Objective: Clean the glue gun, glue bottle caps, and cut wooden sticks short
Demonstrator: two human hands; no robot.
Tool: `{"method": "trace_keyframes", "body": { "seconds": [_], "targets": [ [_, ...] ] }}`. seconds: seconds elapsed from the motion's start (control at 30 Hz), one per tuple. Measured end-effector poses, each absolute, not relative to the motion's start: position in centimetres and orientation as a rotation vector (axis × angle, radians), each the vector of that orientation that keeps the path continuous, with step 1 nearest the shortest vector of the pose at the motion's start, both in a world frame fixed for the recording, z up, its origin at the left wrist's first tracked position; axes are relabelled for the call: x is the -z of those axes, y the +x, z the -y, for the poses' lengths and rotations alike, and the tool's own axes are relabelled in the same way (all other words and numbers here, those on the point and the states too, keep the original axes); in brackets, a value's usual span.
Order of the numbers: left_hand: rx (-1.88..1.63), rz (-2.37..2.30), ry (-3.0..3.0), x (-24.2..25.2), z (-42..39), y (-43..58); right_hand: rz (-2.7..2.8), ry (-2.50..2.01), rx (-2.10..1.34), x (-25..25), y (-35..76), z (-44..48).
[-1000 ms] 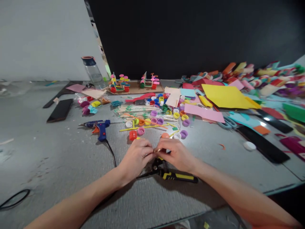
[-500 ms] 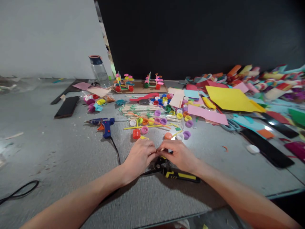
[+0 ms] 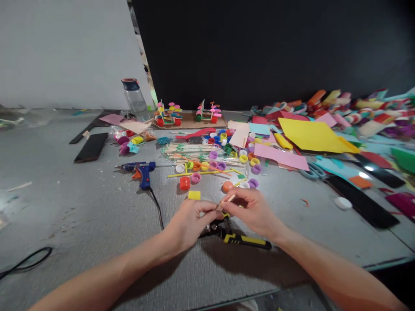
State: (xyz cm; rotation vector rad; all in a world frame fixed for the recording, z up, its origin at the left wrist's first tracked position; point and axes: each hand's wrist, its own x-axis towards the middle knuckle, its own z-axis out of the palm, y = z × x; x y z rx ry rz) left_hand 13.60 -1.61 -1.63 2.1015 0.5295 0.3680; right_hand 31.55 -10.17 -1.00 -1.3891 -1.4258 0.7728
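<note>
My left hand (image 3: 191, 222) and my right hand (image 3: 256, 211) meet over the grey table (image 3: 81, 203), fingertips pinched together. Between them is a small wooden stick (image 3: 229, 199), its far end poking up and right; my right hand's fingers pinch it, and my left hand's fingertips close on its near end. Under both hands lie black-and-yellow pliers (image 3: 241, 237) on the table. A small yellow square piece (image 3: 194, 195) lies just beyond my left hand. Coloured bottle caps (image 3: 184, 183) and a bundle of wooden sticks (image 3: 194, 149) lie farther out.
A blue glue gun (image 3: 142, 169) with its black cord lies to the left. A phone (image 3: 91, 147) and a clear bottle (image 3: 133, 96) stand at back left. Coloured paper sheets (image 3: 311, 134), scissors (image 3: 309, 172) and two small cap models (image 3: 188, 114) fill the back and right.
My hands have drawn slightly apart and nearer to me, and the stick now shows tilted up between them. The yellow square piece has come into view beyond my left hand.
</note>
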Motion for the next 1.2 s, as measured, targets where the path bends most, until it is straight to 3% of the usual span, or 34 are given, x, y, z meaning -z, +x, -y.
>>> {"method": "trace_keyframes", "body": {
  "seconds": [0.33, 0.57, 0.73, 0.97, 1.2],
  "targets": [
    [-0.246, -0.583, 1.455, -0.4, 1.9, 13.3, 1.474, -1.380, -0.945, -0.4, 33.8, 11.2],
    [-0.458, -0.602, 1.340, -3.8, 1.9, 12.0, 2.324, -1.743, -0.432, 1.3, 35.6, 13.9],
    [-0.552, -0.601, 1.338, -4.7, 1.5, 11.5, 2.376, -1.794, -0.350, 1.8, 33.8, 14.2],
    [-0.613, -0.539, 1.075, -4.8, 1.1, 11.1, 2.440, -1.767, 0.104, 3.6, 33.7, 14.3],
    [-0.662, -0.564, 1.131, -5.1, 1.1, 10.8, 2.480, -1.734, 0.180, 4.3, 34.1, 14.4]
  ]
}}
